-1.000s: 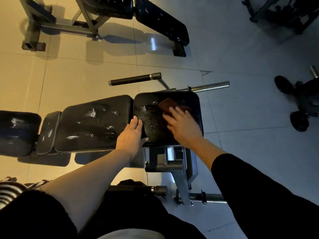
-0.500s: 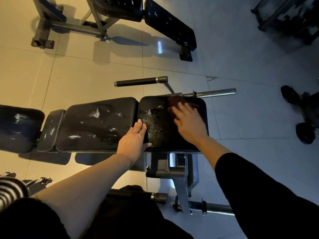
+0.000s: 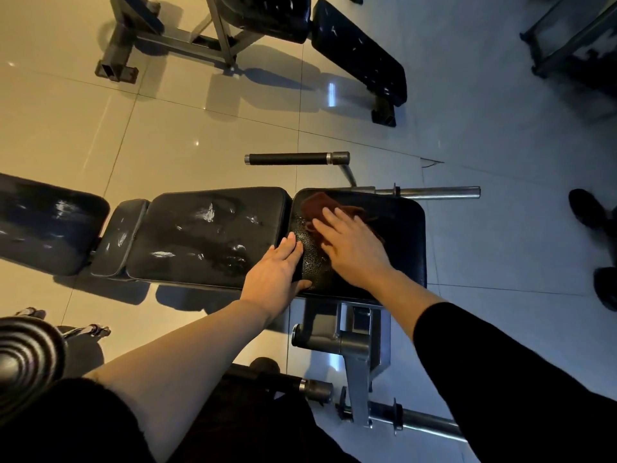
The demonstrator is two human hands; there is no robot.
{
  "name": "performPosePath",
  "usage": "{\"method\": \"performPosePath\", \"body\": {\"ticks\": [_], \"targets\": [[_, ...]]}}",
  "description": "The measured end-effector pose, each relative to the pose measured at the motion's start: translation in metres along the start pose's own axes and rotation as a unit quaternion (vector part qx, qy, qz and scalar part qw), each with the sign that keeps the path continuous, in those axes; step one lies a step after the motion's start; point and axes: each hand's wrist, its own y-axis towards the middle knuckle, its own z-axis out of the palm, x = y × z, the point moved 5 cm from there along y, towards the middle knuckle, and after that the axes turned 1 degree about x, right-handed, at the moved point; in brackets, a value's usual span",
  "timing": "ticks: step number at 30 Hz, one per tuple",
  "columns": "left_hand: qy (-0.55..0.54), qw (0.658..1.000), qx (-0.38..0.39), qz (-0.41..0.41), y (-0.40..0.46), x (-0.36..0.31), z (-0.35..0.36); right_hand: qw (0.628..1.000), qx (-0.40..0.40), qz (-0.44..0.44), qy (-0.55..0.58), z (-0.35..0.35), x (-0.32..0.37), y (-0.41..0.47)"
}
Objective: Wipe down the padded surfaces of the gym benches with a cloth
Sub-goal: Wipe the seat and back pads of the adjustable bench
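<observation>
A black padded gym bench lies across the floor below me. Its square seat pad (image 3: 400,242) is on the right and a long back pad (image 3: 207,235) with pale scuffs is on the left. A dark brown cloth (image 3: 317,205) lies on the seat pad's far left part. My right hand (image 3: 354,248) presses flat on the cloth with straight fingers. My left hand (image 3: 273,275) rests flat on the seat pad's near left edge, at the gap between the pads. Wet droplets shine on the pad between my hands.
A second black bench (image 3: 360,48) on a metal frame stands at the back. Metal bars (image 3: 434,192) and a grip handle (image 3: 290,159) stick out behind the seat pad. A weight plate (image 3: 23,362) sits at lower left and dumbbells (image 3: 594,212) at right.
My right hand has slid the cloth left across the far part of the seat pad. My left hand has stayed on the pad's left edge.
</observation>
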Motion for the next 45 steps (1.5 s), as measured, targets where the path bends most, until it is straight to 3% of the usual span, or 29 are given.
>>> {"method": "performPosePath", "body": {"ticks": [6,13,19,24,28,34,41,45], "targets": [[-0.021,1.000,-0.009,0.002,0.002,0.003,0.002,0.995,-0.021,0.094,0.003,-0.005,0.003,0.037],[-0.028,0.999,-0.037,0.027,-0.008,0.005,0.001,0.999,0.023,-0.019,-0.013,0.002,0.012,0.009],[-0.050,0.996,-0.065,0.024,-0.029,0.017,0.007,0.996,-0.001,0.089,0.003,-0.005,-0.004,0.032],[-0.066,0.994,-0.084,0.004,-0.034,0.021,0.013,1.000,0.012,0.005,-0.027,0.004,0.043,0.047],[-0.070,0.993,-0.093,-0.005,-0.039,0.025,0.012,0.998,0.021,-0.065,-0.013,0.007,0.037,0.014],[-0.090,0.992,-0.089,-0.010,-0.047,0.027,0.018,0.998,0.000,0.066,-0.012,-0.007,0.015,0.057],[-0.088,0.993,-0.076,-0.014,-0.054,0.026,0.019,0.997,0.019,-0.065,-0.030,0.015,0.048,-0.019],[-0.096,0.993,-0.069,-0.010,-0.062,0.028,0.021,0.998,0.006,0.063,-0.004,0.006,-0.001,-0.022]]}}
